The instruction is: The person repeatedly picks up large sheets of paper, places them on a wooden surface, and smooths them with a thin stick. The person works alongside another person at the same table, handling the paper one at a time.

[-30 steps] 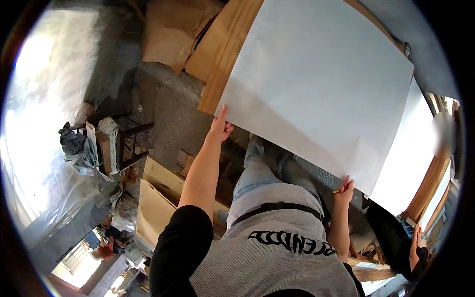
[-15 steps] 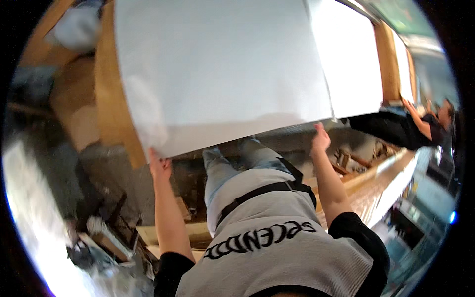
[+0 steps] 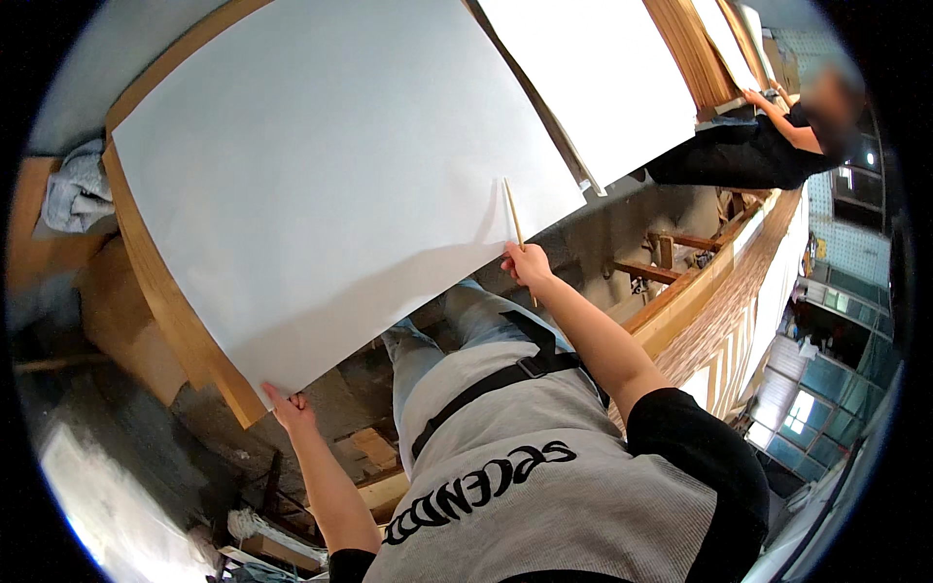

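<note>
Head view: crumpled grey cloth (image 3: 80, 194) is lying far left, just beside wooden panel (image 3: 167, 282). Left hand (image 3: 292, 410) is touching the near-left corner of white sheet (image 3: 350, 165), index finger extending, other fingers curling in; can't tell if it's pinching the sheet. Sheet is lying over the panel, wood showing along its left side. Right hand (image 3: 526, 262) is pinching thin stick (image 3: 516, 219) at the sheet's near edge, tip pointing out over the white. Second sheet (image 3: 603, 87) is lying just right. Co-worker (image 3: 802, 136) is reaching toward another sheet (image 3: 724, 44), far right.
</note>
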`<state>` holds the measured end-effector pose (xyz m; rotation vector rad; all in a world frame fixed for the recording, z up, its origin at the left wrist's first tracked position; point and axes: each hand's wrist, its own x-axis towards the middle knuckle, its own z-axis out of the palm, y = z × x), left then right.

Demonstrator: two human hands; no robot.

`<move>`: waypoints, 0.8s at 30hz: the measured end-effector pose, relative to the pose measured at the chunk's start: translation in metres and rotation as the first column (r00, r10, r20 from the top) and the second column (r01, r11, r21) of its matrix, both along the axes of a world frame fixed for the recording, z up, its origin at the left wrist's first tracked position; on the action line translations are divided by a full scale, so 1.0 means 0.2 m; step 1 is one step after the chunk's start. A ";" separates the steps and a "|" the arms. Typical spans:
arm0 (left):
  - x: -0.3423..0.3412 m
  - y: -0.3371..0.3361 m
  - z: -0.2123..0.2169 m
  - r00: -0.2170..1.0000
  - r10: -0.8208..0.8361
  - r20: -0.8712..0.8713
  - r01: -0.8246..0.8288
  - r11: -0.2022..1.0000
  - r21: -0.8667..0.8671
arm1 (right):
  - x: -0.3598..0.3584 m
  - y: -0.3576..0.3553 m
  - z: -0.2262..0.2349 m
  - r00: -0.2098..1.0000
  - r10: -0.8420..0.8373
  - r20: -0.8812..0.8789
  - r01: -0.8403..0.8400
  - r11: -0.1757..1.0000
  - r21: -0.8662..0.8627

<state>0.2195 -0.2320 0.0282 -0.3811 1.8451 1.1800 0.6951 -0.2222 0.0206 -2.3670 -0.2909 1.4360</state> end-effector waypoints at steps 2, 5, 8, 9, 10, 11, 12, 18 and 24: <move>-0.06 -0.04 -0.07 1.000 -0.016 0.027 0.018 0.998 -0.056 | 0.03 -0.02 -0.04 1.000 0.025 -0.009 -0.025 0.999 0.024; -0.08 -0.04 -0.09 0.999 -0.008 0.039 0.011 0.998 -0.066 | 0.02 -0.01 -0.01 0.999 0.034 0.006 -0.034 0.997 0.071; -0.07 -0.02 -0.05 0.999 -0.014 0.044 0.017 0.997 -0.077 | 0.02 0.00 0.02 0.998 0.001 -0.068 0.006 0.995 0.104; -0.06 -0.01 -0.04 0.999 -0.023 0.047 0.027 0.996 -0.085 | 0.02 -0.01 0.02 0.994 -0.035 -0.100 0.047 0.991 0.121; -0.07 -0.02 -0.05 0.997 -0.035 0.071 0.038 0.998 -0.043 | 0.03 -0.02 0.01 0.988 -0.072 -0.133 0.090 0.986 0.137; -0.09 -0.05 -0.07 0.994 -0.048 0.095 0.049 0.999 0.000 | 0.03 -0.03 0.01 0.980 -0.108 -0.166 0.134 0.979 0.153; -0.09 -0.06 -0.08 0.990 -0.061 0.124 0.055 0.997 0.052 | 0.02 -0.03 0.02 0.967 -0.147 -0.210 0.184 0.969 0.167; 0.06 0.00 -0.02 0.933 -0.100 0.346 0.068 0.992 0.102 | -0.02 -0.07 0.03 0.886 -0.287 -0.365 0.380 0.899 0.216; 0.08 0.03 -0.02 0.938 -0.257 0.234 0.235 0.965 0.115 | -0.04 -0.04 0.04 0.835 -0.367 -0.409 0.483 0.845 0.230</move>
